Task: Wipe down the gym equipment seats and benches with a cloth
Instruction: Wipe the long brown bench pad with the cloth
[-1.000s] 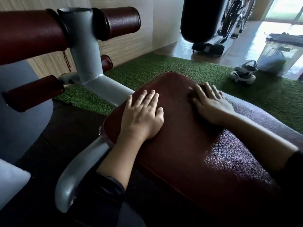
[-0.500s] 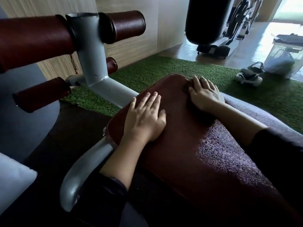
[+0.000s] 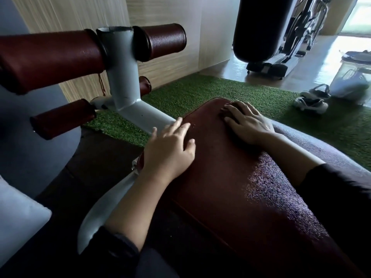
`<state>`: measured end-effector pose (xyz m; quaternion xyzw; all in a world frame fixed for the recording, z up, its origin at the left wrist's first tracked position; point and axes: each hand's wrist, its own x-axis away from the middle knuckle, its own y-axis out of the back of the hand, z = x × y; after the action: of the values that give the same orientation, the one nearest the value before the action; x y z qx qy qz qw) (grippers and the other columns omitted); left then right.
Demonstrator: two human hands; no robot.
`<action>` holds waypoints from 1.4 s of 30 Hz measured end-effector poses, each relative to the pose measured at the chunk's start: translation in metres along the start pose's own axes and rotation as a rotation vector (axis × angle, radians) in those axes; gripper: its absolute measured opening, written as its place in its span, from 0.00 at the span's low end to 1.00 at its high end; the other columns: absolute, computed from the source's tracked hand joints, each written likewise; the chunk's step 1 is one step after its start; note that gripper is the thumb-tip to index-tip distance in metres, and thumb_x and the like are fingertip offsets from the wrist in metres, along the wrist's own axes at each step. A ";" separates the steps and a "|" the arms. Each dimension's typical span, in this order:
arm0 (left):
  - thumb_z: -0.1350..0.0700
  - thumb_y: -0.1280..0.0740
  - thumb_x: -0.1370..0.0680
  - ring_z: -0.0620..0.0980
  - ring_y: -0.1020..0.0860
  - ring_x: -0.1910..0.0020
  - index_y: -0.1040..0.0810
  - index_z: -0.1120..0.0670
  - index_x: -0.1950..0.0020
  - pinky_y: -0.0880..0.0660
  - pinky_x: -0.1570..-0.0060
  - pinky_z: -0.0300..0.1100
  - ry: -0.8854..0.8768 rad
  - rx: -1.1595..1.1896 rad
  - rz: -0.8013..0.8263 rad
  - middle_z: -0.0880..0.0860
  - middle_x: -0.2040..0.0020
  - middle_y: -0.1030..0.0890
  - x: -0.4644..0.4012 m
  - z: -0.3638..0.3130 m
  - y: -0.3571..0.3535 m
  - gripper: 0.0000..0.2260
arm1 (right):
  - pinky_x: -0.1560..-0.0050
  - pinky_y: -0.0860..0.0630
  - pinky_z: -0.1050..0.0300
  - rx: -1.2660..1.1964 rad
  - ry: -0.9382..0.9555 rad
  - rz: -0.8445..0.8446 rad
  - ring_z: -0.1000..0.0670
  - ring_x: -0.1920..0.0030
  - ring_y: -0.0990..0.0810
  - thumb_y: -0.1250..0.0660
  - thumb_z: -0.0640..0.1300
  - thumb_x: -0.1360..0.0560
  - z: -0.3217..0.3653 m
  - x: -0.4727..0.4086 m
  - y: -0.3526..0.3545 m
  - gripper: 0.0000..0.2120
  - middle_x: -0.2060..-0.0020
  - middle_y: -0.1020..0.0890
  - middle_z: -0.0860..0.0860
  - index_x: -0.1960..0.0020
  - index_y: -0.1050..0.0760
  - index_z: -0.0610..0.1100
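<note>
A dark red padded bench (image 3: 230, 177) runs from the lower right up to the middle. My right hand (image 3: 247, 123) lies flat near the bench's far end, its straight fingers pressing a small dark cloth (image 3: 224, 114) that is mostly hidden beneath them. My left hand (image 3: 168, 151) rests on the bench's left edge with fingers spread and slightly blurred, reaching over the edge toward the grey frame tube (image 3: 152, 121). It holds nothing. The pad's near right part shines in the light.
Dark red roller pads (image 3: 50, 59) on a grey post (image 3: 122, 67) stand at the left. Green turf (image 3: 200, 91) lies beyond the bench. A black punching bag (image 3: 259, 27), white shoes (image 3: 311, 101) and a clear plastic box (image 3: 353, 77) are further back.
My right hand has slid the cloth toward the far end of the bench. My left hand has shifted left to the pad's edge and its fingers have spread.
</note>
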<state>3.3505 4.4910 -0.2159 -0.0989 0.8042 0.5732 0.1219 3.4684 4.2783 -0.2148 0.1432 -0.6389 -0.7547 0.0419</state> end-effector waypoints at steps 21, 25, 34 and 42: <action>0.42 0.48 0.19 0.48 0.41 0.25 0.46 0.49 0.21 0.42 0.31 0.42 0.120 -0.005 0.031 0.46 0.22 0.42 0.005 0.019 -0.001 0.27 | 0.24 0.57 0.57 -0.051 0.472 0.005 0.55 0.24 0.57 0.58 0.61 0.21 0.068 0.014 -0.010 0.26 0.24 0.50 0.59 0.24 0.50 0.58; 0.43 0.48 0.19 0.47 0.43 0.24 0.47 0.49 0.21 0.43 0.30 0.42 0.116 0.014 0.022 0.47 0.22 0.43 0.007 0.017 -0.003 0.27 | 0.26 0.59 0.59 0.023 0.462 0.063 0.58 0.25 0.58 0.56 0.60 0.20 0.009 0.004 0.008 0.25 0.24 0.52 0.60 0.24 0.52 0.60; 0.42 0.49 0.19 0.47 0.43 0.24 0.46 0.49 0.21 0.42 0.31 0.42 0.118 0.006 0.024 0.46 0.22 0.42 0.005 0.017 -0.002 0.27 | 0.24 0.56 0.53 -0.004 0.289 -0.005 0.50 0.24 0.52 0.53 0.55 0.18 0.081 -0.043 -0.015 0.22 0.24 0.45 0.55 0.25 0.45 0.55; 0.44 0.47 0.19 0.47 0.43 0.24 0.46 0.50 0.21 0.44 0.30 0.42 0.098 0.024 0.007 0.48 0.22 0.42 0.005 0.019 -0.004 0.27 | 0.25 0.58 0.59 0.059 0.493 0.061 0.57 0.24 0.56 0.57 0.62 0.22 -0.004 -0.011 0.006 0.25 0.24 0.53 0.62 0.25 0.54 0.62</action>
<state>3.3480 4.5073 -0.2267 -0.1225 0.8165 0.5583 0.0813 3.4794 4.2763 -0.2081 0.3051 -0.6350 -0.6764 0.2151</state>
